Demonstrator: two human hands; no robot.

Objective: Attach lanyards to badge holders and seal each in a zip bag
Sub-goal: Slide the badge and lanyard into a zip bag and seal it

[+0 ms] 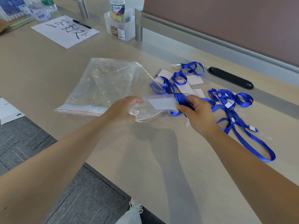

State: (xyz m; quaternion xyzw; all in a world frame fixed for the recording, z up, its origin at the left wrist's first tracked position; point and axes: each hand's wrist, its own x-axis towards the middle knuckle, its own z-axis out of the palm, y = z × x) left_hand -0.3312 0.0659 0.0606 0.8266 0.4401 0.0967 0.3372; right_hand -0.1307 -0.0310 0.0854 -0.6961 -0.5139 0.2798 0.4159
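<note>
Two hands over a beige table (48, 65), centre of frame. Zip bags: 2 visible, one big clear bag (103, 84) w/ a red seal line lying flat centre-left, and a small zip bag (142, 113) crumpled under the left hand (124, 109). Badge holders: 1 held, plus approx 4 more w/ white cards in a loose pile (182, 81) right of centre, overlapping so exact count can't be told. Blue lanyards (229, 102): several tangled over and beside that pile, one long loop trailing to the lower right; count unclear, they cross each other. Left hand's fingers curl round the small bag's mouth, pinching the plastic. Right hand (197, 113) grips a bunched blue lanyard together w/ the held badge holder (161, 103), whose far end sits at the bag's opening; whether it's inside yet, can't tell. Upper left: a white sheet (64, 31) w/ black handwriting, a marker pen (81, 24) lying on it. Top centre: a clear organiser (119, 28) w/ a jar (117, 4) in it. Upper right: a dark oval cable slot (230, 77) in the table, just beyond the lanyards.
</note>
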